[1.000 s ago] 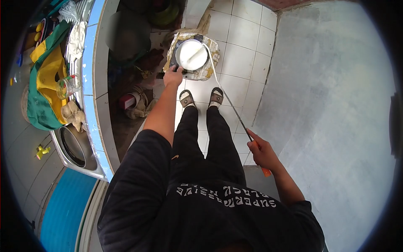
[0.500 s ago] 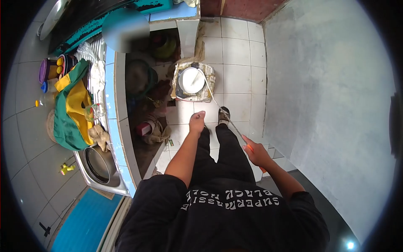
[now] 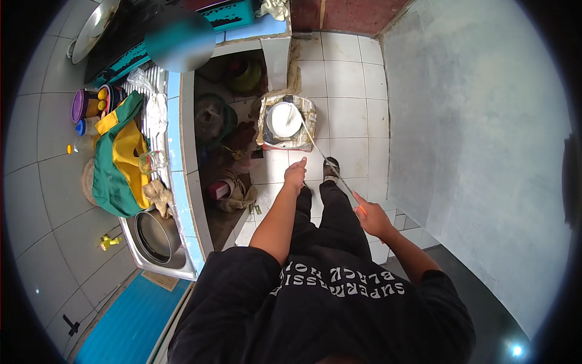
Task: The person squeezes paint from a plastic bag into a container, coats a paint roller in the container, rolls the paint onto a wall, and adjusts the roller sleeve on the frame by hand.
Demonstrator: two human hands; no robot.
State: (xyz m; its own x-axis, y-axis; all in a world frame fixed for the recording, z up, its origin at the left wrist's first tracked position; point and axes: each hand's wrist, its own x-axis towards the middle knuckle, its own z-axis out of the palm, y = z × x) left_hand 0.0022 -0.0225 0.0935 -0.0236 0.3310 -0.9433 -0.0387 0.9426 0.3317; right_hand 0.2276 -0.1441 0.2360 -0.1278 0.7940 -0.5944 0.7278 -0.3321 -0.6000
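My right hand (image 3: 374, 219) is wrapped round the orange grip of a long, thin-rodded paint roller (image 3: 334, 171). Its rod slants up and left over my shoe to a white bucket (image 3: 284, 119), where the far end rests in what looks like white paint. Under the bucket is a paper-covered, boxy stand (image 3: 307, 116) on the tiled floor. My left hand (image 3: 295, 175) hangs in the air just below the stand, holding nothing. At least one of its fingers is stretched towards the bucket; the others are hard to make out.
On the right rises a patchy grey wall (image 3: 448, 121). To the left runs a blue-edged counter (image 3: 176, 136) with a sink (image 3: 182, 258), a green and yellow cloth (image 3: 115, 176) and jars. A green gas cylinder (image 3: 244, 77) and bags fill the space beneath.
The view has shifted slightly, so the counter and bucket sit further right. My left hand has loosened, with a finger now extended. The right hand keeps its hold on the roller.
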